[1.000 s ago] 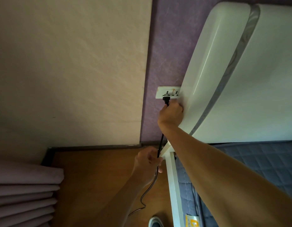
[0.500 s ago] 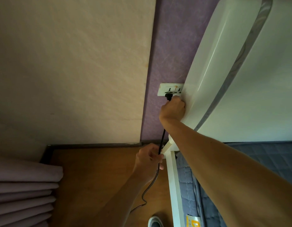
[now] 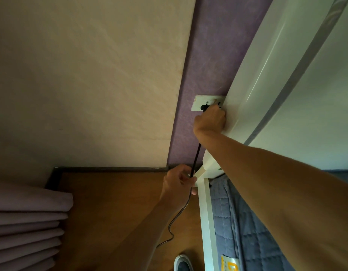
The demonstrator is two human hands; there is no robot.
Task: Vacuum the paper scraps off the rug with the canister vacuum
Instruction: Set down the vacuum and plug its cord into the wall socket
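Up at the wall, the right hand (image 3: pixel 209 119) is closed around a black plug (image 3: pixel 204 107) pressed against a white wall socket (image 3: pixel 203 102) — only the plug's dark tip shows past the knuckles, so whether it is fully seated cannot be told. The socket plate sits on a purple strip of wall (image 3: pixel 208 55), its right end hidden behind the white headboard (image 3: pixel 267 65) that the hand's outer edge touches.

From under that hand the black cord (image 3: pixel 196 155) drops straight down into the left hand (image 3: pixel 179 184), which is below and slightly left of the right one. Left hand is shut in a pinch on the cord, thumb and fingers curled around it. Below the left hand the cord goes slack, curving over the wooden floor (image 3: pixel 110 212) and out of sight behind the left forearm.

Right of the left hand — the white bed frame rail (image 3: pixel 205 222), with a blue quilted cover (image 3: pixel 247 241) beyond it under the right forearm. Far left of both hands, a stack of folded pale purple fabric (image 3: pixel 26 222) on the floor. Below the left forearm, near the frame's bottom edge, the toe of a shoe (image 3: pixel 182 263).

Canister vacuum, rug and paper scraps: none in view here; only the cord shows.
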